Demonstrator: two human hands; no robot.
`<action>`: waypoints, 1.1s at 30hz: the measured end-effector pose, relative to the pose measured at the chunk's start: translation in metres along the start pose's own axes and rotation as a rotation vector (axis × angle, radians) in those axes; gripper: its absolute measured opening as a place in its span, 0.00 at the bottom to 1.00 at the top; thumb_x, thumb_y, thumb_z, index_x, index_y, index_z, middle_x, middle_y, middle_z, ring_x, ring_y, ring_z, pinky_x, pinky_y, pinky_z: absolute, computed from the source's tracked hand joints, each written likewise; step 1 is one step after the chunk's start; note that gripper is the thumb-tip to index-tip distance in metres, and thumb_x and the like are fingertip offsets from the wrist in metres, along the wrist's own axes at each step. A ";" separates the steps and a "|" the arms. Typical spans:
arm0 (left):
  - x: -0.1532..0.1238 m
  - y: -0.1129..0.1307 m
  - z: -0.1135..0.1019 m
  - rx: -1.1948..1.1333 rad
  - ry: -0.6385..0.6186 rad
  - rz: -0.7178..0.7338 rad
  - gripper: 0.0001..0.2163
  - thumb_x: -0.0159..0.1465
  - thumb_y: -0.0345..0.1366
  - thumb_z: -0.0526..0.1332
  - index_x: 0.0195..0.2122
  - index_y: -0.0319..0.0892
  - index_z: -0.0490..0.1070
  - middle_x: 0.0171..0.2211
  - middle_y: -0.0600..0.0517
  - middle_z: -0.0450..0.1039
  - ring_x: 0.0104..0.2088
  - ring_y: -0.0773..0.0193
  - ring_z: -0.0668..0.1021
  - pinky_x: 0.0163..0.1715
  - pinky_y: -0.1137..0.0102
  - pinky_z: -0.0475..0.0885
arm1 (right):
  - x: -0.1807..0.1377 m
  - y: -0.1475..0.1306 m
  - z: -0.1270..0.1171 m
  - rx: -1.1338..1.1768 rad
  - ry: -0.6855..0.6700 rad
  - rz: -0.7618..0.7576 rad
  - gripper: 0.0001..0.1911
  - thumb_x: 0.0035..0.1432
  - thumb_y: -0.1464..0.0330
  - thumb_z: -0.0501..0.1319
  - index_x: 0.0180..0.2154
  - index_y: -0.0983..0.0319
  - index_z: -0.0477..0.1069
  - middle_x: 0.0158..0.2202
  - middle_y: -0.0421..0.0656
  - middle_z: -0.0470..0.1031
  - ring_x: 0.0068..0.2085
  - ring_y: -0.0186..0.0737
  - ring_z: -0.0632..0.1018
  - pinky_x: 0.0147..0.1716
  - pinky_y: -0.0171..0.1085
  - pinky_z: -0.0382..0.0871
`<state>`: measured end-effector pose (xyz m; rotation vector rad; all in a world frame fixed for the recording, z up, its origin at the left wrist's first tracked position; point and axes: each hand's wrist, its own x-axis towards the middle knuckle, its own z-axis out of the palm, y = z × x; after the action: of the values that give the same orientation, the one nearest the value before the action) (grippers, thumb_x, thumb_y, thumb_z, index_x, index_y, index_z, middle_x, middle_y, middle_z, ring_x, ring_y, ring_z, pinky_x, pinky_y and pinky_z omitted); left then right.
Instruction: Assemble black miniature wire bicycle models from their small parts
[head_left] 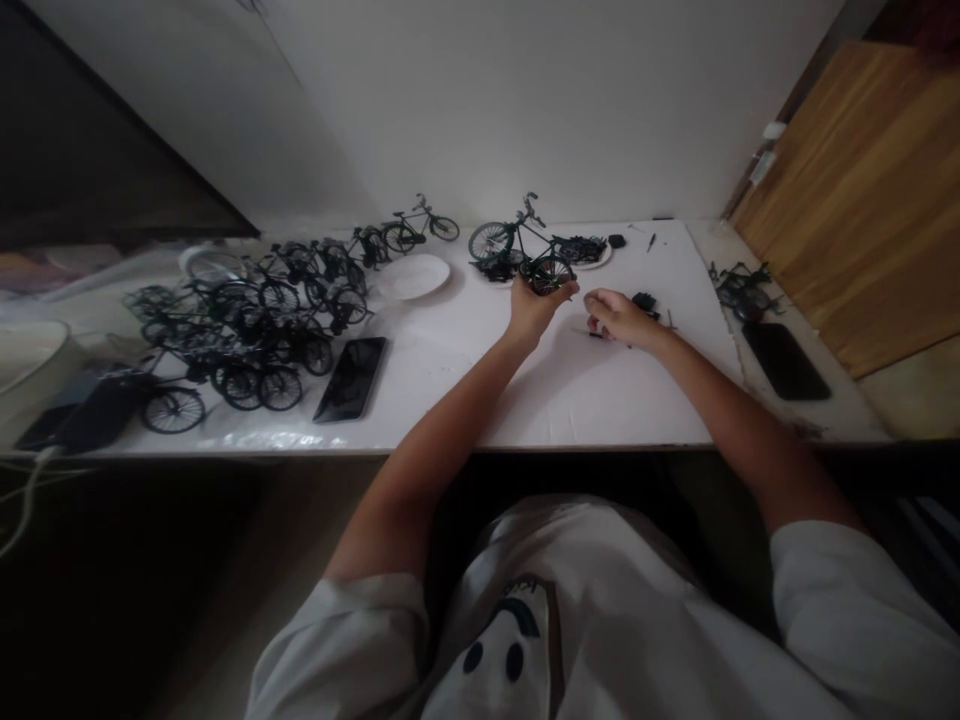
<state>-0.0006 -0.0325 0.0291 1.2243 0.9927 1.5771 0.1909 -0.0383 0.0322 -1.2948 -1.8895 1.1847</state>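
Note:
My left hand (534, 308) is closed around the lower wheel of a small dark green model bicycle (531, 245), which it holds tilted above the white table. Just to the right, my right hand (621, 316) has its fingers curled and pinched close to that wheel. A thin, tool-like rod (589, 332) shows under the right fingers; whether they grip it or it lies on the table is unclear. Behind the held bicycle, small dark parts (495, 268) lie in a pile, and more dark parts (581, 248) fill a white plate (602, 260).
Many model bicycles (247, 320) crowd the left side, with one bicycle (420, 228) standing by the wall. A white plate (414, 277) and a phone (351, 380) lie nearby. At right are another phone (786, 360), dark bicycle parts (745, 290) and a wooden board (862, 200).

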 end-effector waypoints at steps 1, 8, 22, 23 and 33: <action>0.000 0.001 0.000 0.000 -0.003 -0.003 0.15 0.51 0.39 0.81 0.36 0.44 0.79 0.43 0.45 0.86 0.45 0.56 0.85 0.51 0.59 0.82 | 0.000 0.000 0.000 0.003 -0.003 -0.007 0.14 0.78 0.54 0.55 0.44 0.56 0.65 0.34 0.42 0.75 0.27 0.36 0.72 0.24 0.34 0.64; 0.001 -0.004 -0.002 -0.022 -0.010 0.011 0.15 0.52 0.37 0.81 0.36 0.43 0.79 0.43 0.44 0.86 0.44 0.56 0.85 0.49 0.61 0.80 | -0.001 -0.002 0.004 0.073 -0.034 -0.021 0.13 0.77 0.54 0.57 0.44 0.56 0.64 0.47 0.47 0.77 0.37 0.40 0.86 0.20 0.32 0.66; 0.006 -0.015 -0.004 -0.008 -0.001 0.005 0.15 0.50 0.36 0.80 0.36 0.41 0.79 0.39 0.45 0.86 0.39 0.58 0.85 0.41 0.64 0.80 | -0.005 -0.003 0.007 -0.014 0.153 -0.402 0.10 0.59 0.65 0.71 0.43 0.58 0.79 0.41 0.48 0.86 0.42 0.46 0.84 0.32 0.38 0.76; 0.006 -0.015 -0.003 -0.011 -0.004 -0.001 0.16 0.50 0.36 0.81 0.36 0.41 0.79 0.39 0.45 0.86 0.39 0.58 0.85 0.41 0.64 0.80 | -0.005 -0.003 0.007 -0.044 0.169 -0.413 0.10 0.59 0.66 0.71 0.43 0.59 0.80 0.41 0.48 0.87 0.42 0.46 0.84 0.33 0.38 0.75; 0.002 -0.014 -0.003 -0.009 -0.061 -0.018 0.18 0.50 0.40 0.82 0.35 0.40 0.79 0.37 0.45 0.83 0.36 0.61 0.81 0.38 0.67 0.76 | -0.007 -0.006 0.003 -0.198 0.266 -0.485 0.08 0.61 0.67 0.67 0.40 0.60 0.85 0.41 0.48 0.87 0.38 0.44 0.82 0.33 0.39 0.74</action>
<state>-0.0014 -0.0268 0.0156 1.2471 0.9544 1.5203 0.1888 -0.0468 0.0360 -0.9498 -1.9978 0.5624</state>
